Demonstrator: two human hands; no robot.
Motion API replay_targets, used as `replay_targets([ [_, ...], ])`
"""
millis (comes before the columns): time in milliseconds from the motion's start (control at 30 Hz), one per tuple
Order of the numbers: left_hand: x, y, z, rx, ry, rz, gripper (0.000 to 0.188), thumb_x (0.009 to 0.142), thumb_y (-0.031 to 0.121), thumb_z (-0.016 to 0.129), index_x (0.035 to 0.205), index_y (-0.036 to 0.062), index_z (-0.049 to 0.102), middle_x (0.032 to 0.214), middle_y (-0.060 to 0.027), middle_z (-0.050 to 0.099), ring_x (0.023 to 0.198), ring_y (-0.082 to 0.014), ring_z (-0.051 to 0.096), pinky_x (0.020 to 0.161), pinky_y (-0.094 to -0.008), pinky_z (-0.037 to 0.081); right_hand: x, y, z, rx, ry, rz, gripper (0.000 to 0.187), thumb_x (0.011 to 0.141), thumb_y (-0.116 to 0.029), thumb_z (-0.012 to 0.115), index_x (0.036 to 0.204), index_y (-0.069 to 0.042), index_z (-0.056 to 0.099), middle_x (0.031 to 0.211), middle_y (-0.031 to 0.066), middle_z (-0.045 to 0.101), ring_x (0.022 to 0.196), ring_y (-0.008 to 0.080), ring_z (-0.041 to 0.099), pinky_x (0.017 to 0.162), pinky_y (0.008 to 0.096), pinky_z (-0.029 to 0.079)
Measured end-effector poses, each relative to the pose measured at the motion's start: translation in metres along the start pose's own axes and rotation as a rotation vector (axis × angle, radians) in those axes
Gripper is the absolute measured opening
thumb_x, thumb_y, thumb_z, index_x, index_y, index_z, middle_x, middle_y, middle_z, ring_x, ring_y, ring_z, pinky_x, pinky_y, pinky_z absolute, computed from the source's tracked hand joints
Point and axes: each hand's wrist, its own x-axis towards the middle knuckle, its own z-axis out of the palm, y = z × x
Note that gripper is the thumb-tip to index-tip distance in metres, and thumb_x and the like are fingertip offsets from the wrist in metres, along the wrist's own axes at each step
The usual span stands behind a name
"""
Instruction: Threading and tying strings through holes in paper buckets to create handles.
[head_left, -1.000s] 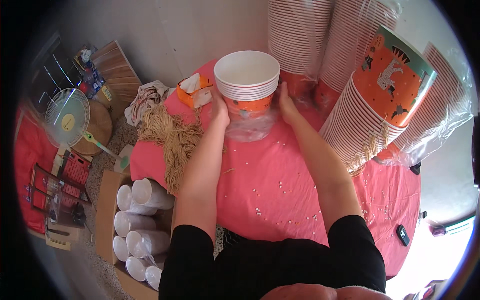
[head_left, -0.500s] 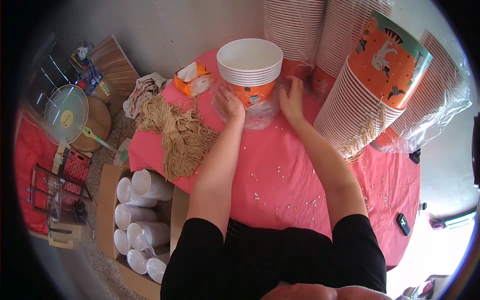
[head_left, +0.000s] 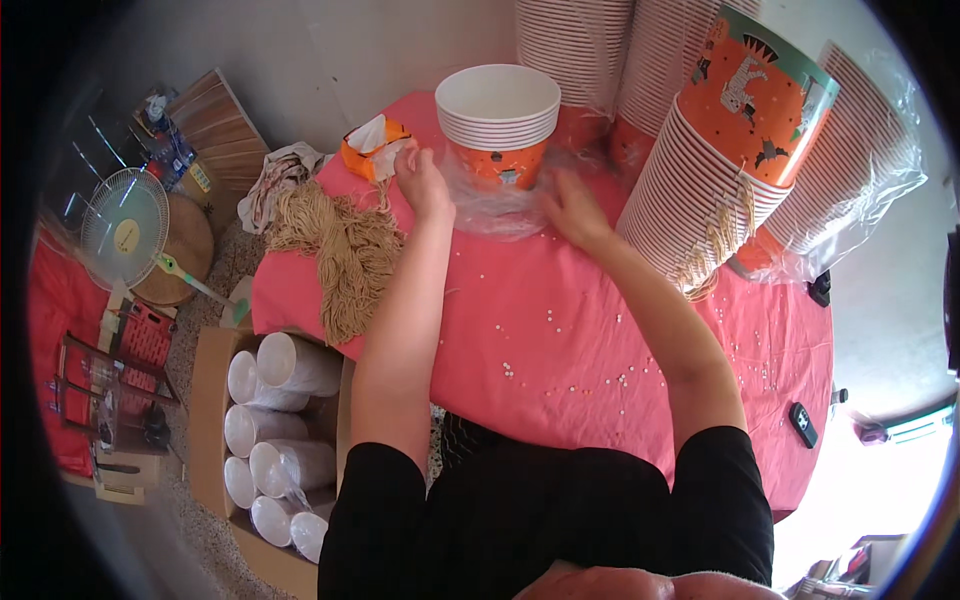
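Note:
A short stack of white-rimmed paper buckets with orange printed sides stands at the far middle of the table. Crumpled clear plastic film lies around its base. To the left of the stack, my left hand is raised beside an orange tissue pack, fingers apart and holding nothing that I can see. My right hand is at the film's right end, its fingers smeared by motion, so whether it grips the film is unclear.
Tall nested bucket stacks crowd the right back, some wrapped in plastic, one hung with beige strings. A bundle of beige string lies at left. Small white beads are scattered on the pink cloth. A cardboard box holds wrapped white cups.
My left hand has left the bucket stack and moved left and up toward the tissue pack. The right hand has lowered slightly onto the film. The plastic looks more spread out.

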Motion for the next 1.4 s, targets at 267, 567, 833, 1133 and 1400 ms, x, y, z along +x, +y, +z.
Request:
replay_targets([
  [267,-0.091,0.007,-0.011,0.477,-0.359,0.507,0.068,0.081,0.009,0.066,0.141,0.0024,0.033,0.148,-0.0212,0.030,0.139,-0.0376,0.027,0.114,-0.0479,0.023,0.070,-0.082,-0.082,-0.043,0.244,-0.353,0.026,0.085,-0.013,0.064,0.108,0.000,0.060,0.109,0.0201,0.061,0.103,0.0378,0.059,0.085,0.0417,0.048],
  [567,-0.103,0.008,-0.009,0.989,-0.607,0.701,0.091,0.074,0.024,0.076,0.151,0.0227,0.028,0.158,-0.0234,0.003,0.145,-0.0440,0.010,0.111,-0.0587,0.024,0.118,-0.116,-0.080,-0.270,-0.343,-0.414,0.020,0.084,-0.013,0.061,0.101,-0.002,0.067,0.083,0.0165,0.068,0.077,0.0334,0.065,0.072,0.0411,0.051],
  [833,-0.101,0.011,-0.013,1.058,-0.603,0.696,0.091,0.073,0.021,0.074,0.151,0.0253,0.028,0.159,-0.0216,0.005,0.145,-0.0428,0.012,0.109,-0.0590,0.027,0.132,-0.114,-0.083,-0.060,-0.439,-0.346,0.016,0.078,-0.008,0.069,0.092,0.000,0.066,0.074,0.0101,0.065,0.070,0.0176,0.061,0.065,0.0328,0.049],
  [1133,-0.093,0.009,-0.020,1.054,-0.553,0.634,0.091,0.074,0.018,0.072,0.152,0.0249,0.025,0.158,-0.0230,0.005,0.146,-0.0437,0.007,0.110,-0.0588,0.025,0.158,-0.134,-0.102,0.208,-0.348,-0.344,0.011,0.086,-0.010,0.068,0.091,0.000,0.066,0.072,-0.0034,0.059,0.069,0.0052,0.050,0.062,0.0247,0.044],
  [1400,-0.089,0.040,-0.017,0.876,-0.432,0.745,0.060,0.079,0.016,0.071,0.136,0.0149,0.051,0.154,-0.0216,0.024,0.144,-0.0427,0.016,0.112,-0.0574,0.021,0.078,-0.194,-0.183,0.077,0.021,-0.593,0.013,0.086,-0.006,0.065,0.098,0.001,0.063,0.078,0.0068,0.061,0.070,0.0135,0.057,0.064,0.0280,0.046],
])
